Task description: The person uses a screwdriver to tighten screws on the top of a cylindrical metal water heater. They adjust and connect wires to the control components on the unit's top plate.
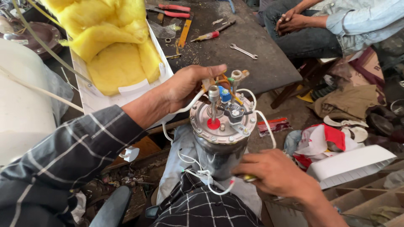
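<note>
2 hands on a steel heater tank (pixel 216 157) stood upright on the lap. Left hand (pixel 185 86) wraps the flange rim from behind, fingers curled by the wired terminals (pixel 229 94). Right hand (pixel 275 172) presses the tank's lower side, pinching something small, unclear. Looks like wiring work on the flange; fine fingertip access needed. Dark table (pixel 248 54) behind tank, open room right.

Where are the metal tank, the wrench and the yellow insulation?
metal tank (pixel 214 155): head view, shiny side wall.
wrench (pixel 243 51): head view, middle of shaft.
yellow insulation (pixel 113 63): head view, lower lump.
</note>
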